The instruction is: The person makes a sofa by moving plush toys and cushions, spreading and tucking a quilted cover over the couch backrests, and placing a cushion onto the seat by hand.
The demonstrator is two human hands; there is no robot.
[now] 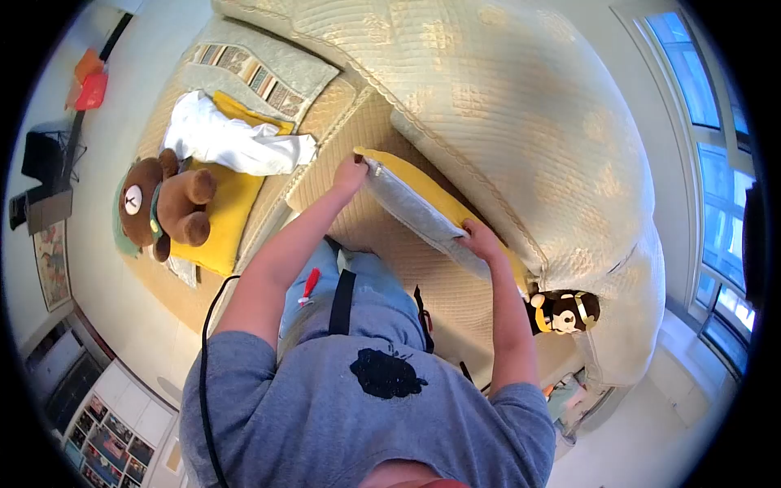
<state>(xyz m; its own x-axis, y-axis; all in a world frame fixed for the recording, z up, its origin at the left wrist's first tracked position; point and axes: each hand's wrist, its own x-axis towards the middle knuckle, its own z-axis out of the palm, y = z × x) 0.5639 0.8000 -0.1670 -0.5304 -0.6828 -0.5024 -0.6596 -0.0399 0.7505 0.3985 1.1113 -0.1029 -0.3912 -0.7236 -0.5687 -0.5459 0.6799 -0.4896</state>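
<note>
A cushion [411, 199], grey on the side nearer me and yellow on the other, stands tilted in front of me over the quilted beige sofa seat [329, 183]. My left hand [351, 172] is closed on its upper left corner. Farther along the top edge, toward the right end, my right hand [480, 240] grips it with the fingers curled over. Behind the cushion rises the sofa backrest under a pale quilted cover [521, 122]. Part of the cushion's yellow side is hidden.
At left are a brown teddy bear [181, 203], a yellow cushion [228, 215], white cloth [215, 138] and a grey patterned cushion [268, 69]. A black plush toy [565, 313] sits by the sofa's right end. A black cable [205, 382] runs along my left arm.
</note>
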